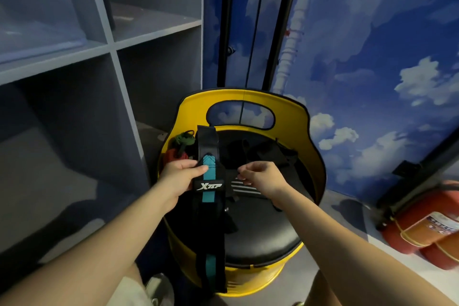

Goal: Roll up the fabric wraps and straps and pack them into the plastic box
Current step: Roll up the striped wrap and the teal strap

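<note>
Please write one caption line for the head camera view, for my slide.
Left hand holds a black-and-teal wrist wrap above a yellow barrel seat; right hand pinches nearby.

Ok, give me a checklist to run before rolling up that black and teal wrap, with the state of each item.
1. Left hand grips the black and teal wrap near its logo patch: ok.
2. Wrap hangs straight, no visible twist: ok.
3. Right hand free to start the roll: not ok, its fingers pinch a black strap with white stripes.
4. Wrap's lower end clear of the yellow stool: cannot tell, it hangs in front of the seat.
5. Plastic box within reach: cannot tell, only a pale container shows on the shelf.
6. Other straps on the seat waiting: ok.
</note>
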Available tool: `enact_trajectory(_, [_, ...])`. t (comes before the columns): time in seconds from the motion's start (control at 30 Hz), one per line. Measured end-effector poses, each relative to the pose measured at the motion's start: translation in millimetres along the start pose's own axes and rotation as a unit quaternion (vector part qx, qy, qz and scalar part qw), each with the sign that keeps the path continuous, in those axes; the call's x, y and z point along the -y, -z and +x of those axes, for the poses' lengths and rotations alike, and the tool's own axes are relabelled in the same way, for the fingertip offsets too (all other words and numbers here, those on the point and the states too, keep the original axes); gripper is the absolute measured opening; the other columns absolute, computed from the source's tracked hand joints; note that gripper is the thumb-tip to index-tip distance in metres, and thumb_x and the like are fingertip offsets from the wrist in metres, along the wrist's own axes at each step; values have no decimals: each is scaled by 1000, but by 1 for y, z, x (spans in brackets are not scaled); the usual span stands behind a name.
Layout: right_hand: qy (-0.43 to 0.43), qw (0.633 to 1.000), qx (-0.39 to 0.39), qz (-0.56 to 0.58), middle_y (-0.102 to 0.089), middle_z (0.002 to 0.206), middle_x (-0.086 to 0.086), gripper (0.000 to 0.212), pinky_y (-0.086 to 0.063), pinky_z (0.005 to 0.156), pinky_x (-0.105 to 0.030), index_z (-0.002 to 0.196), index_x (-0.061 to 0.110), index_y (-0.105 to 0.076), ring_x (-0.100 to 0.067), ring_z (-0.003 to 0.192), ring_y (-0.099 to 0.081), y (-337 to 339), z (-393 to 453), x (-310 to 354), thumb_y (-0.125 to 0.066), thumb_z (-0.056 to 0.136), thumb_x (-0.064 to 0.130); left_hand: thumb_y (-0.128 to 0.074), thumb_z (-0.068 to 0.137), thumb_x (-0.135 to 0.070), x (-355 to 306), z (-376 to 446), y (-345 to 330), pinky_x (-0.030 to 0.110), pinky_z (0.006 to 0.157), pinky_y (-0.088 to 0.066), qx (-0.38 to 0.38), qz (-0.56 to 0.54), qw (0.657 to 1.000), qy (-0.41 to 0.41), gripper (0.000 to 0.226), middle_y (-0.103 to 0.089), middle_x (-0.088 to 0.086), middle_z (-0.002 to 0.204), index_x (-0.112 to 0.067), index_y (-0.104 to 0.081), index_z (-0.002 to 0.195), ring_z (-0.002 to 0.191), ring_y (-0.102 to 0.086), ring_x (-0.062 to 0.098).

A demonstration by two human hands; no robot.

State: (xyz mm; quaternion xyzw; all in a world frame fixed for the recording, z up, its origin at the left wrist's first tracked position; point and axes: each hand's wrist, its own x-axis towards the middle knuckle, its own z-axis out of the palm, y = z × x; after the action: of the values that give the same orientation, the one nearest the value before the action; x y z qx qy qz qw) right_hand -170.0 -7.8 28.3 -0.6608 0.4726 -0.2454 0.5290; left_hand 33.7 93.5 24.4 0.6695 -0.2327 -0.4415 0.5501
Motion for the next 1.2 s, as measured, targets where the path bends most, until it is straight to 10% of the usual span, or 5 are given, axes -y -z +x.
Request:
enact_trajectory(0.23, [-8, 985, 50, -163, -75, 84, 1, 23, -57, 86, -37, 68, 28, -72, -17, 84, -70, -22, 12, -59, -70, 83, 10, -82, 82, -17, 38, 9, 12, 43, 93, -57, -11, 21, 999, 38, 49, -72, 8, 115, -11, -64, 128, 102, -71, 24])
enact_trajectory(0.5, [-39, 933, 131, -334, -68, 119, -1, 49, -52, 91, -28, 124, 22, -67, -18, 110, -64, -55, 12, -91, -80, 80, 41, -81, 84, -15, 46, 19, 20, 30, 70, -55, -40, 23, 998, 47, 47, -73, 9, 110, -8, -64, 127, 96, -72, 22])
enact_trajectory(0.67, [17, 907, 137, -398, -45, 141, -3, 61, -47, 104, -36, 141, 29, -53, -29, 124, -54, -72, 10, -101, -77, 84, 29, -79, 86, -14, 50, 23, 21, 27, 68, -55, -42, 42, 997, 44, 42, -75, 6, 104, -8, -67, 125, 90, -73, 18])
enact_trajectory(1.0, [76, 935, 51, -342, -58, 115, -1, 33, -46, 89, -29, 120, 28, -72, -25, 108, -61, -59, 12, -98, -73, 87, 27, -79, 87, -16, 49, 23, 16, 21, 63, -46, -40, 57, 997, 31, 46, -67, -7, 94, -8, -63, 130, 85, -65, 7])
enact_trajectory(1.2, [77, 974, -3, -212, -59, 86, 10, 23, -44, 75, -16, 105, 15, -77, -7, 84, -57, -33, 14, -74, -81, 85, 25, -81, 85, -17, 47, 19, 18, 41, 98, -55, -32, 56, 997, 33, 44, -71, 5, 118, -12, -66, 126, 107, -68, 21])
